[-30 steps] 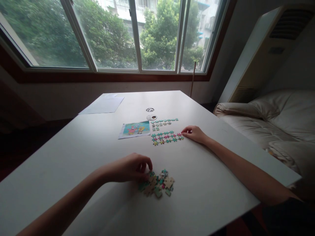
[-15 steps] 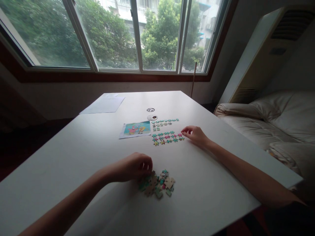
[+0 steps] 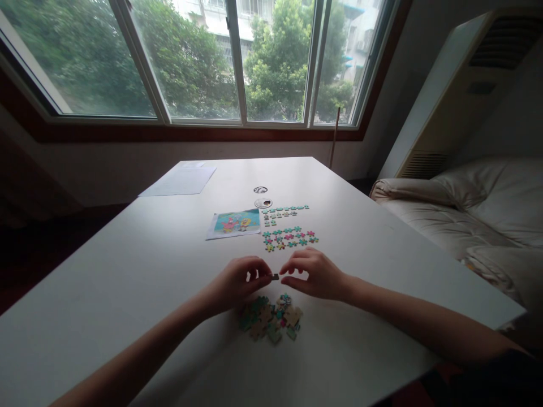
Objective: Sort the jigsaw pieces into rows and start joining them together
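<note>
Between thumb and fingers my left hand (image 3: 244,278) pinches a small dark puzzle piece (image 3: 275,277), just above the near pile. My right hand (image 3: 313,273) faces it from the right, thumb and fingers apart, its fingertips close to the piece with a slight gap. Below both hands lies a loose pile of jigsaw pieces (image 3: 271,319), some showing green or pink, others their plain tan backs. Farther off, several loose pieces lie in rows (image 3: 291,237), with shorter rows of pieces (image 3: 284,211) behind them.
A cartoon picture sheet (image 3: 236,223) lies left of the rows. Two round discs (image 3: 263,203) are behind it. A pale sheet of paper (image 3: 180,180) rests at the white table's (image 3: 127,271) far left. A cream sofa (image 3: 449,209) stands to the right.
My left hand has lifted from the pile with a puzzle piece. My right hand has come back from the rows toward the left hand, its fingers spreading.
</note>
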Tool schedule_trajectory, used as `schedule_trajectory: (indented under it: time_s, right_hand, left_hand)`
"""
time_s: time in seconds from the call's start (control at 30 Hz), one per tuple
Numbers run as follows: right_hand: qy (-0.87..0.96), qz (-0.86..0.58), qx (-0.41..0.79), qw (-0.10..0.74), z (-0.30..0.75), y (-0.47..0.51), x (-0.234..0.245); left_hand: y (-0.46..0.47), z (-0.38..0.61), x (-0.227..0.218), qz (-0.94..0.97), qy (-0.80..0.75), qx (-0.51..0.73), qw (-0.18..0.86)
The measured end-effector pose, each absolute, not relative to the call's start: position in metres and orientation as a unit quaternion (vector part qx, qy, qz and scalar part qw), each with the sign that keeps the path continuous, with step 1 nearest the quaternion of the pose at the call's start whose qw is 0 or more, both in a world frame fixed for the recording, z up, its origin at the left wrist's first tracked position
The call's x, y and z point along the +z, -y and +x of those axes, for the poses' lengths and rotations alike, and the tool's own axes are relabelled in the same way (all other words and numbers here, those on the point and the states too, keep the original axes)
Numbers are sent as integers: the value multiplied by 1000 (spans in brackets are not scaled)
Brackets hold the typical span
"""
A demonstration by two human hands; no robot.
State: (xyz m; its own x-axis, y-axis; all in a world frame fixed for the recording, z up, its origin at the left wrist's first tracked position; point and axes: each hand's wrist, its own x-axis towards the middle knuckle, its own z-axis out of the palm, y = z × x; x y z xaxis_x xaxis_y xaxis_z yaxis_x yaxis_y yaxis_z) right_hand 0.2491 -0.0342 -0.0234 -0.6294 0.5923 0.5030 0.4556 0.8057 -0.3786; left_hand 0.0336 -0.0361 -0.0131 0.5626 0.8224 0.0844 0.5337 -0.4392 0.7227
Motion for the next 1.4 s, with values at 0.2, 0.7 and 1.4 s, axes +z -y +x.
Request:
schedule_trajectory:
  time_s: [0.2, 0.7, 1.4]
  right_hand:
    - [881, -296, 86, 359, 243, 39, -27]
    - [900, -122, -177, 379, 266, 23, -22]
    - [912, -174, -17, 372, 254, 27, -28]
  left_hand:
    - [39, 38, -17, 801, -421, 250, 344]
    - [40, 41, -13, 643, -450, 236, 573]
    - [38, 42, -22, 680, -442, 251, 528]
